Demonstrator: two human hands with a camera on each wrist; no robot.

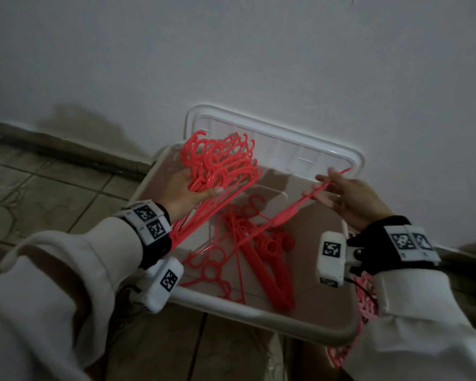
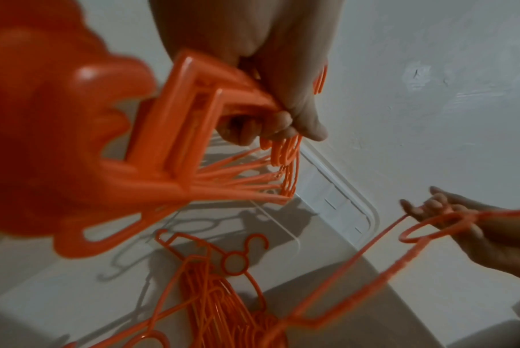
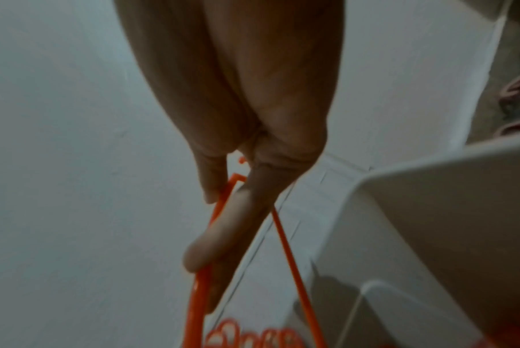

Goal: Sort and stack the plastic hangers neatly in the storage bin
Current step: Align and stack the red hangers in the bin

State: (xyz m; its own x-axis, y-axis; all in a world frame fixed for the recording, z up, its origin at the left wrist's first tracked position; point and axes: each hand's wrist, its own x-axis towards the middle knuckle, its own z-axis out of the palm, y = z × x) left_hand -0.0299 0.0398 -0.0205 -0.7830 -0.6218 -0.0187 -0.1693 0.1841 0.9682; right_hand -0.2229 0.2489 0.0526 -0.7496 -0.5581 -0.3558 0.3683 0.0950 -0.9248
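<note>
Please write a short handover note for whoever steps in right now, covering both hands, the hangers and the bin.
Left hand: grips a fanned bundle of red hangers, hooks pointing away, above the bin.
Right hand: holds a single red hanger by one end, its other end reaching down toward the loose pile.
White storage bin: open, against the wall; loose red hangers lie jumbled on its floor, with a partial stack among them.
More hangers, pinkish, sit outside the bin's right side.
Done: a bundle gathered.
Left: add the single hanger to the bundle, collect the loose ones, lay all stacked in the bin.
</note>
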